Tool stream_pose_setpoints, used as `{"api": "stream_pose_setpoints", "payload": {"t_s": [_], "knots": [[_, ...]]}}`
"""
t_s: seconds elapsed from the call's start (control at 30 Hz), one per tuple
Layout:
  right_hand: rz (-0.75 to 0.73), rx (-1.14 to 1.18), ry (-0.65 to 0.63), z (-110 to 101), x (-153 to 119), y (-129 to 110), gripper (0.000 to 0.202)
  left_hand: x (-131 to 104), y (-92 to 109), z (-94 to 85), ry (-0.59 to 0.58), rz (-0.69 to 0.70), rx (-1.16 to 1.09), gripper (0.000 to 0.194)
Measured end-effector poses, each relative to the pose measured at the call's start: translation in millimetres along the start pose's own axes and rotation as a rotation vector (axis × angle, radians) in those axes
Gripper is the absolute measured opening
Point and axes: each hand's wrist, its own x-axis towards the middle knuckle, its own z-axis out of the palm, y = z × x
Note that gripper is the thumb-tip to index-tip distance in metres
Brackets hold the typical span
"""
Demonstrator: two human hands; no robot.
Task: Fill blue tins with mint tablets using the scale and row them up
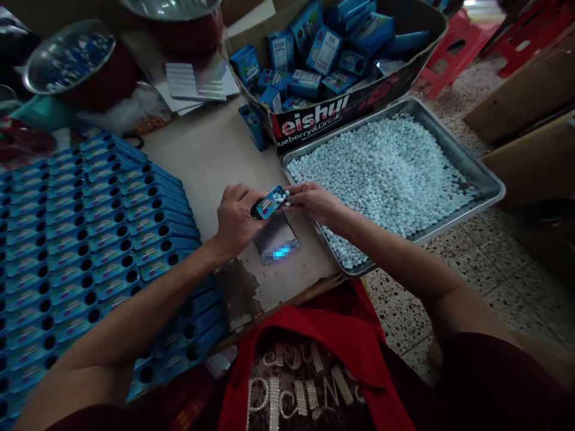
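My head camera sits above and behind my left hand (pixel 238 216) and right hand (pixel 317 202). It faces forward and down, near the surface (pixel 197 143) beneath them.

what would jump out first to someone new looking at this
Most likely the big spread of pale pellets in the metal tray on the right, and the rows of blue boxes filling the left side. Between them, mid-picture, the left hand holds a single box, with the right hand at its opening, where a few pellets show.
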Motion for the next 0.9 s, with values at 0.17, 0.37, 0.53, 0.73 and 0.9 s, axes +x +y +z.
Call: {"api": "stream_pose_setpoints", "payload": {"t_s": [0.17,0.37,0.53,0.73,0.9], "knots": [[-0.23,-0.401,0.08,-3,2,-3,0.026,4,11,7.8,-0.03,-0.024,-0.019,0.023],[-0.515,-1.326,0.32,13,-11,-29,0.031,18,25,15.5,0.036,-0.182,-0.133,0.03],[-0.548,-1.836,0.306,39,-25,-47,0.033,24,31,12.2,0.068,-0.39,-0.412,0.032],[-0.606,-2.055,0.223,49,-43,-58,0.035,26,36,9.5,0.033,-0.578,-0.773,0.042],[-0.636,-1.784,0.078,32,-32,-60,0.033,28,35,3.4,-0.031,-0.589,-0.776,0.041]]}}
